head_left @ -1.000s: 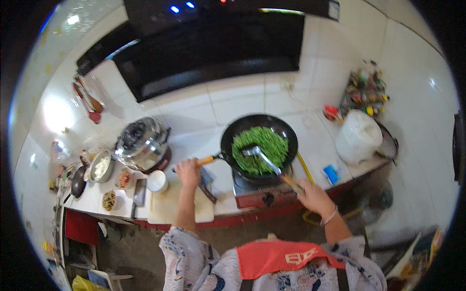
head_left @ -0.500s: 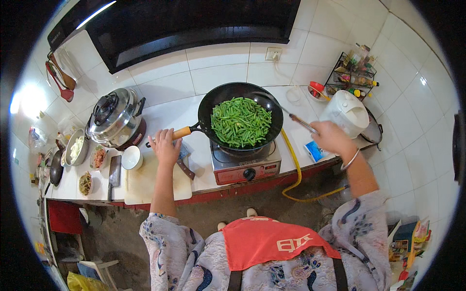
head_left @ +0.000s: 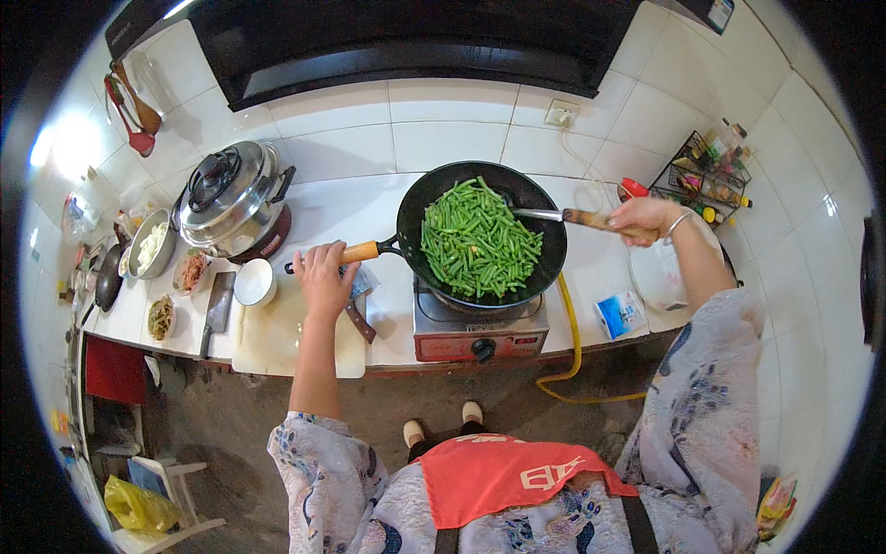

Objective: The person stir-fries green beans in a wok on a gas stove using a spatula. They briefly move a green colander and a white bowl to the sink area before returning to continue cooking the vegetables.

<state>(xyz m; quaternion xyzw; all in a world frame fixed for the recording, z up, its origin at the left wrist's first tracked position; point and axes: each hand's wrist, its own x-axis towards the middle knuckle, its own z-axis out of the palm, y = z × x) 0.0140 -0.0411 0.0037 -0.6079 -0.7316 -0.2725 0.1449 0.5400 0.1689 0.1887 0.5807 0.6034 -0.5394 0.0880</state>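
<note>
A black wok (head_left: pixel 415 201) sits on a single-burner gas stove (head_left: pixel 436 347), with cut green beans (head_left: pixel 480 242) heaped inside. My left hand (head_left: pixel 323 277) is closed around the wok's wooden handle (head_left: pixel 361 251). In my right hand (head_left: pixel 643 220) is a spatula (head_left: pixel 581 218), gripped by its wooden handle. Its metal shaft reaches over the wok's right side, and the blade end is hidden at the beans' edge. Below my left hand lies a cutting board (head_left: pixel 272 346), and a dark-handled knife (head_left: pixel 360 323) rests at its right.
Left of the board are a cleaver (head_left: pixel 218 314), a white bowl (head_left: pixel 256 283), and several dishes of ingredients. Behind them stands a steel-lidded pot (head_left: pixel 235 194). A yellow hose (head_left: pixel 574 346) hangs right of the stove, near a blue-white packet (head_left: pixel 620 315) and a white appliance (head_left: pixel 660 274).
The spatula has swung lower and now points left into the wok; my right hand moved with it. The beans are shifted and piled differently. My left hand keeps its hold.
</note>
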